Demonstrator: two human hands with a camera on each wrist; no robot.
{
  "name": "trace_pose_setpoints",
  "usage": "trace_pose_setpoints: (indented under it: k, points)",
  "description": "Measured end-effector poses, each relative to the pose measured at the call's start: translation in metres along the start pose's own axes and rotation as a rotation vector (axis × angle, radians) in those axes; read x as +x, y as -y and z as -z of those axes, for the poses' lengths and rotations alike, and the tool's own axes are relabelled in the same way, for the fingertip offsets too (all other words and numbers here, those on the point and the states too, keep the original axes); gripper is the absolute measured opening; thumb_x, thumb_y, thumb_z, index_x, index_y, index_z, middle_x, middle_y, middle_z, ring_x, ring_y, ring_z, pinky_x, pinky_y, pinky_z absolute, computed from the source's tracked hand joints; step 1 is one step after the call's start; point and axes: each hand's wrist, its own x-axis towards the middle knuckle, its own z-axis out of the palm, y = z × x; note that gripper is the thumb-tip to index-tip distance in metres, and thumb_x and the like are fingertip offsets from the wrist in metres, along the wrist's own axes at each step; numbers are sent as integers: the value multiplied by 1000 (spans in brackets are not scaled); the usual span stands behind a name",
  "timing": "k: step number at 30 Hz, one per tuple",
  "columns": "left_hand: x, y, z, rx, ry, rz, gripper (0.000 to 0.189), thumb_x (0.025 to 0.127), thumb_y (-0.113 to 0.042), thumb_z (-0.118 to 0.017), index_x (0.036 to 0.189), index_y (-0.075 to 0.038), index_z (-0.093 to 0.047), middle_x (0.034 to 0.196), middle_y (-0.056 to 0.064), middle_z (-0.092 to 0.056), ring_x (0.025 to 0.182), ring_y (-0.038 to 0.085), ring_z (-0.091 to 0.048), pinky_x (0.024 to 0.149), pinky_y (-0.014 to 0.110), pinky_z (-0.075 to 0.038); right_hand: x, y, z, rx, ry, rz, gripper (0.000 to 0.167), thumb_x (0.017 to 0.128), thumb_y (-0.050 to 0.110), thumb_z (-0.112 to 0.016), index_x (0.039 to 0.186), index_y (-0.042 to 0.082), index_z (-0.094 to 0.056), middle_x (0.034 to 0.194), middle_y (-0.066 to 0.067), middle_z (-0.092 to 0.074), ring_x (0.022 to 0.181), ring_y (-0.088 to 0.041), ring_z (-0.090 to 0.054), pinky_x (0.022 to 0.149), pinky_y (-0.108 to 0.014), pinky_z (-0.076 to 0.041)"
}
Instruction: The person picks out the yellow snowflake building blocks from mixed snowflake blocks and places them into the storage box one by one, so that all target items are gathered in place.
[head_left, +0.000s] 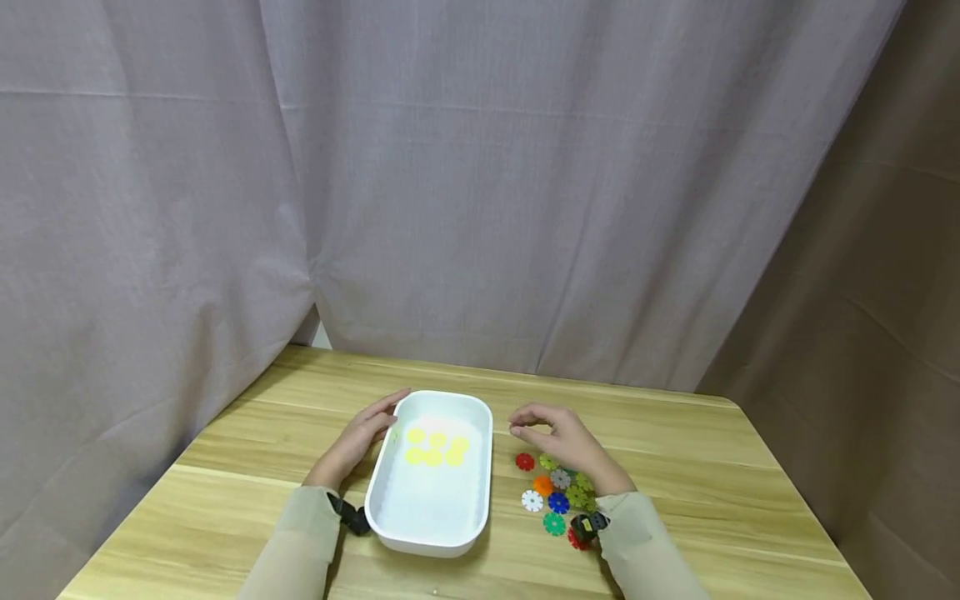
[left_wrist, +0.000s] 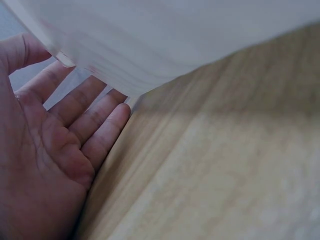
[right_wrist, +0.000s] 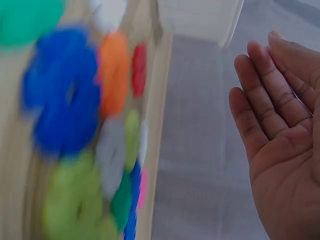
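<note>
Tray (head_left: 431,508), left hand (head_left: 358,439) wide at its left rim (head_left: 379,462), right hand (head_left: 564,435) loose across a tabletop gap (head_left: 504,492), near discs (head_left: 558,503)

One white rectangular tray with rounded corners (head_left: 430,518) holds six flat yellow discs (head_left: 432,457). In the head view, the loose notched plastic discs outside it include two red discs (head_left: 524,462), one orange disc (head_left: 542,485), one grey disc (head_left: 560,478), one white disc (head_left: 532,500) and one blue disc (head_left: 558,502); overlapping yellow-green discs (head_left: 576,496) and partly hidden green discs (head_left: 554,523) cannot be counted surely. Two black wrist devices (head_left: 589,525) and one wood-grain table (head_left: 720,483) also show.
</note>
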Motion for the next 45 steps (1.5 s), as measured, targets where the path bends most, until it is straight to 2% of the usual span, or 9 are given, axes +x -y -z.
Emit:
trace_pose_setpoints:
  k: [2,5,8,13,21,34,45]
  points:
    - [0,0,0,1,-4,3,50,101,-23,-48,151,-27,-49,159,2,-38,146,25,-33,118,49,-28,-6,-6,6,-26,-1,-16,15,95,35,-70,108,29,-73,107,12,-72,103,-13,-66,94,-48,-53]
    - [1,1,0,0,-11,6,50,100,-22,-48,150,-27,-50,158,2,-39,145,25,-34,118,49,-28,-15,-17,15,-71,16,-32,19,95,33,-70,110,22,-74,105,13,-71,100,-12,-66,90,-42,-55]
    - [1,2,0,-2,-12,8,50,100,-22,-48,150,-28,-50,158,2,-40,145,24,-35,118,50,-28,-23,-26,22,-105,45,-35,21,96,27,-70,111,14,-74,102,10,-71,94,-11,-66,84,-37,-56]
    - [2,1,0,1,-9,-1,50,101,-23,-48,150,-27,-49,158,2,-40,145,26,-35,118,51,-28,-30,-35,28,-105,95,-67,17,95,18,-70,109,9,-72,97,5,-70,89,-13,-64,80,-31,-56]
    - [-1,3,1,8,-11,5,50,100,-23,-50,150,-28,-51,156,2,-42,142,25,-39,117,49,-30,-36,-41,28,-107,131,-89,12,93,15,-73,103,9,-71,95,1,-68,86,-14,-62,77,-30,-55]
    - [-1,3,-1,-18,-8,-2,50,98,-22,-51,149,-27,-52,154,4,-45,140,26,-43,116,50,-31,-38,-42,27,-113,145,-109,16,91,14,-75,105,8,-71,98,-3,-68,88,-17,-61,76,-29,-54]
    - [-3,3,-1,-3,-12,-7,50,98,-23,-52,148,-28,-52,156,3,-43,142,27,-40,116,52,-30,-40,-42,24,-140,146,-119,19,90,16,-75,106,8,-71,101,-2,-68,90,-18,-61,76,-29,-53]
